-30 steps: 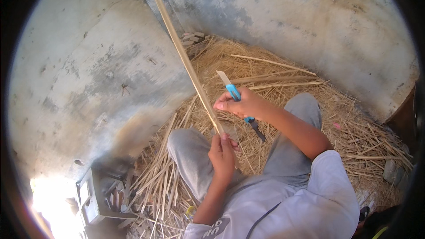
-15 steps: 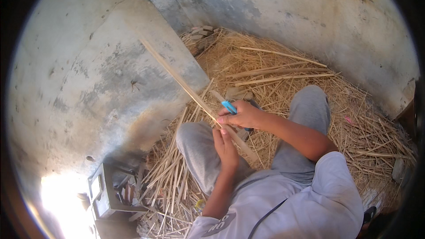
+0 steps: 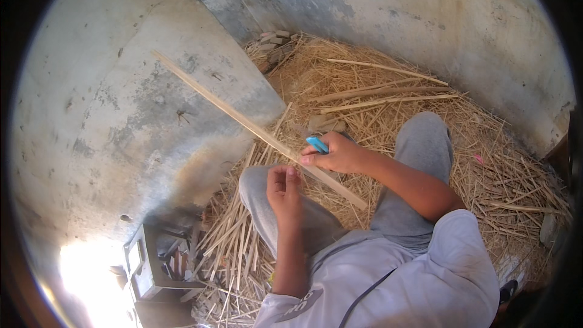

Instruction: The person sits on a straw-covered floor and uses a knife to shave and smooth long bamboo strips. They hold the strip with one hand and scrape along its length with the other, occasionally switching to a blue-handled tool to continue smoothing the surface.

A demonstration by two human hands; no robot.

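A long, pale bamboo strip (image 3: 237, 114) slants across the view from the wall at upper left to between my knees. My right hand (image 3: 340, 153) pinches it near its lower end between thumb and fingers. The same hand grips a knife with a bright blue handle (image 3: 317, 144); its blade is barely discernible, pointing up and left. My left hand (image 3: 283, 188) hovers over my left knee, just off the strip. Its fingers are curled against the thumb, and whether something small sits between them is hidden.
Straw-like shavings (image 3: 364, 79) cover the floor, with longer strips (image 3: 388, 103) lying on them ahead. More narrow strips (image 3: 234, 249) pile up beside my left leg. A grey box-like stand (image 3: 146, 279) holds odds and ends at lower left. Worn plaster walls (image 3: 121, 115) close in left and ahead.
My left hand has let go of the strip and drawn back to the left, its fingers curling. The strip's far end has swung left and lower, and the knife has turned in my right hand.
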